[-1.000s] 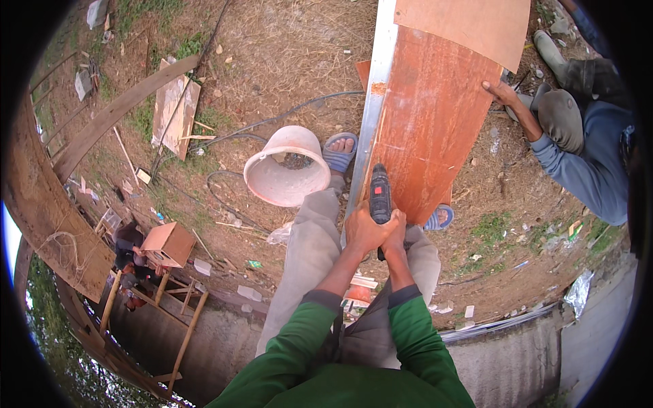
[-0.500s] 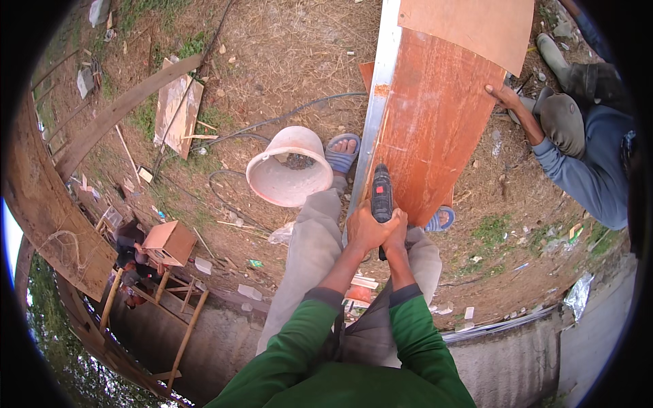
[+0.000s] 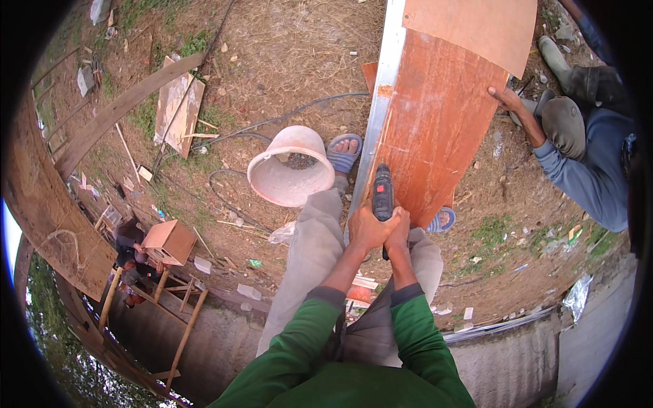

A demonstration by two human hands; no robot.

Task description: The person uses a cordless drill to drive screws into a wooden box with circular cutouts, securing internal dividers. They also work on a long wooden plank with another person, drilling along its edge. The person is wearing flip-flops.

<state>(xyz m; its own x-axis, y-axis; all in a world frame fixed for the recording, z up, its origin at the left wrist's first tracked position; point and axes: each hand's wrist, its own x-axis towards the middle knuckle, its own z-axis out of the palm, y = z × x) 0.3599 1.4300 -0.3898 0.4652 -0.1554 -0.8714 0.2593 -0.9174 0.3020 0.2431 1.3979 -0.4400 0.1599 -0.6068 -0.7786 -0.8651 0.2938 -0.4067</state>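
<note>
A black cordless drill point(image 3: 383, 189) with a red patch points away from me over the near left part of a reddish-brown wooden board point(image 3: 435, 122). My left hand point(image 3: 369, 227) is wrapped round the drill's rear from the left. From the right, my right hand point(image 3: 397, 230) closes on its handle, fingers partly hidden. A pale metal strip point(image 3: 375, 122) runs along the board's left edge. The drill's tip is close to that edge; whether it touches cannot be made out. A lighter brown sheet point(image 3: 469, 30) covers the board's far end.
A whitish bucket point(image 3: 289, 170) lies tilted left of my sandalled foot. At the right, a co-worker's hand point(image 3: 507, 98) rests on the board's edge. A dark cable point(image 3: 292, 111) crosses the ground. Another board point(image 3: 178, 109) lies at the left, near a wooden frame point(image 3: 187, 333).
</note>
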